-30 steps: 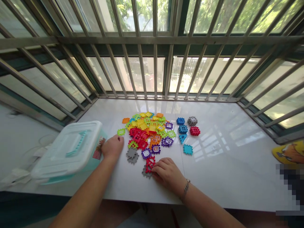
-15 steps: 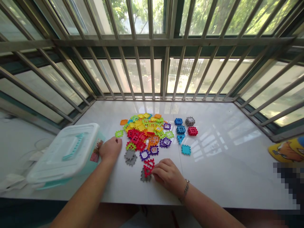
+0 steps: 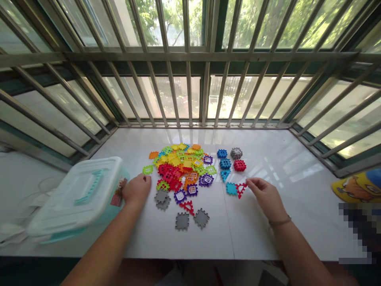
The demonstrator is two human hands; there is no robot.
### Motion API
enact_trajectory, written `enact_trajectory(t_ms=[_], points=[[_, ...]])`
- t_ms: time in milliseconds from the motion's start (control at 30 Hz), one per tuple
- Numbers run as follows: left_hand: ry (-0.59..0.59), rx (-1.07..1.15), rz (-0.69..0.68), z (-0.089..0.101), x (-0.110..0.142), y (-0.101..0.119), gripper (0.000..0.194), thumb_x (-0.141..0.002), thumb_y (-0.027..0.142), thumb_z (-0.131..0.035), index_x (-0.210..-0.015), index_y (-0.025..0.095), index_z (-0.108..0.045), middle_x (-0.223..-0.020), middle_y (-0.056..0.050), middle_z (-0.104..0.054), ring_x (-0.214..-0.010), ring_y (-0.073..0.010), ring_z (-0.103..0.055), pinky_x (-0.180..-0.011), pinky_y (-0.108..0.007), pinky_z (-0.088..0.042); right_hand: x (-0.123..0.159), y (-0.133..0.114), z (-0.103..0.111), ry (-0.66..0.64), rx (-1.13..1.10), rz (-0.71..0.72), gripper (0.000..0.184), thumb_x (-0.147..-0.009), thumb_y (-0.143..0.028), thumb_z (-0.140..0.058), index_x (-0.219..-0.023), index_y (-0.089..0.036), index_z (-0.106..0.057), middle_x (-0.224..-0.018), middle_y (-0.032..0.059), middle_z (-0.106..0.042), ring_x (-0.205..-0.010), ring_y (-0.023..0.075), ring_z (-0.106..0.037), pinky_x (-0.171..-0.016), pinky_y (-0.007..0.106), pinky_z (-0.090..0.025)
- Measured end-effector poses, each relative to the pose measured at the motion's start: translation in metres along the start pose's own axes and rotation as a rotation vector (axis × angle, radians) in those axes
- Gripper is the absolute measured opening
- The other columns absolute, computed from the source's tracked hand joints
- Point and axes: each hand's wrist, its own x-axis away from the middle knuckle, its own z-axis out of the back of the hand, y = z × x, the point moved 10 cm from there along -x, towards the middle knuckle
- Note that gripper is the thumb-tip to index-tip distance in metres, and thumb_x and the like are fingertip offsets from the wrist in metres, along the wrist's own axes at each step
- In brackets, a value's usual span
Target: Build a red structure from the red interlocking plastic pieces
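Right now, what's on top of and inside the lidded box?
A turquoise handle lies on the white lid; whatever the box holds is covered and can't be seen.

This looks like a home, at a bay window. A glossy white ledge (image 3: 253,238) fills the nook, with windows (image 3: 196,97) on the far, left and right sides behind metal bars (image 3: 190,57). Green trees (image 3: 270,24) show outside. Colourful plastic toy pieces (image 3: 176,161) lie on the ledge, and a lidded storage box (image 3: 65,198) stands at the left.
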Motion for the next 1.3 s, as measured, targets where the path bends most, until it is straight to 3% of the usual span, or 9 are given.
enact_trajectory(t_ms=[133, 367, 500, 567, 733, 867, 1300], points=[[0.001, 0.006, -0.001, -0.003, -0.002, -0.002, 0.062, -0.105, 0.045, -0.029, -0.118, 0.020, -0.084, -0.114, -0.022, -0.083, -0.103, -0.0387, -0.077, -0.086, -0.046, -0.054, -0.039, 0.028, 0.029, 0.019, 0.121, -0.012, 0.049, -0.086, -0.071, -0.077, -0.094, -0.023, -0.085, -0.091, 0.0092, -0.085, -0.083, 0.0306, -0.078, -0.074, 0.040, -0.060], [-0.002, -0.006, -0.011, -0.005, -0.004, -0.002, 0.060, -0.105, 0.046, -0.029, -0.116, 0.022, -0.083, -0.116, -0.022, -0.083, -0.103, -0.0384, -0.077, -0.084, -0.045, -0.054, -0.078, 0.047, 0.015, 0.028, 0.305, 0.006, 0.045, -0.084, -0.066, -0.068, -0.090, -0.024, -0.082, -0.086, 0.0080, -0.083, -0.078, 0.0282, -0.075, -0.071, 0.040, -0.055], [-0.007, -0.011, -0.013, -0.003, -0.002, 0.000, 0.061, -0.106, 0.046, -0.028, -0.116, 0.021, -0.083, -0.115, -0.022, -0.083, -0.103, -0.0392, -0.077, -0.083, -0.046, -0.054, -0.071, 0.046, 0.020, 0.123, 0.401, 0.021, 0.042, -0.089, -0.065, -0.064, -0.091, -0.026, -0.079, -0.083, 0.0070, -0.080, -0.073, 0.0268, -0.071, -0.070, 0.040, -0.052], [-0.006, -0.014, -0.011, -0.002, -0.002, 0.001, 0.061, -0.106, 0.046, -0.028, -0.116, 0.021, -0.083, -0.115, -0.022, -0.083, -0.104, -0.0389, -0.077, -0.083, -0.045, -0.054, -0.063, 0.041, 0.018, 0.093, 0.407, 0.067, 0.038, -0.090, -0.061, -0.063, -0.094, -0.026, -0.079, -0.081, 0.0057, -0.078, -0.071, 0.0255, -0.070, -0.069, 0.039, -0.052], [0.000, -0.014, -0.011, -0.003, -0.003, 0.000, 0.062, -0.106, 0.045, -0.027, -0.116, 0.020, -0.083, -0.113, -0.022, -0.083, -0.104, -0.0404, -0.077, -0.081, -0.046, -0.054, -0.037, 0.014, -0.006, -0.089, 0.358, 0.353, 0.020, -0.093, -0.038, -0.061, -0.098, -0.027, -0.078, -0.100, 0.0068, -0.079, -0.084, 0.0254, -0.071, -0.080, 0.040, -0.058], [0.000, -0.019, -0.006, -0.004, -0.003, -0.001, 0.062, -0.106, 0.045, -0.029, -0.118, 0.019, -0.083, -0.114, -0.021, -0.083, -0.104, -0.0385, -0.077, -0.085, -0.045, -0.054, -0.029, 0.001, -0.022, -0.123, 0.398, 0.540, 0.017, -0.097, -0.028, -0.060, -0.094, -0.027, -0.077, -0.106, 0.0079, -0.077, -0.102, 0.0279, -0.071, -0.096, 0.043, -0.057], [0.012, -0.033, -0.013, -0.002, -0.002, 0.001, 0.062, -0.105, 0.045, -0.029, -0.118, 0.019, -0.084, -0.113, -0.021, -0.084, -0.103, -0.0393, -0.077, -0.082, -0.045, -0.054, -0.029, -0.003, -0.032, -0.133, 0.409, 0.571, 0.017, -0.097, -0.023, -0.062, -0.097, -0.026, -0.080, -0.105, 0.0082, -0.076, -0.103, 0.0284, -0.072, -0.096, 0.043, -0.058]])
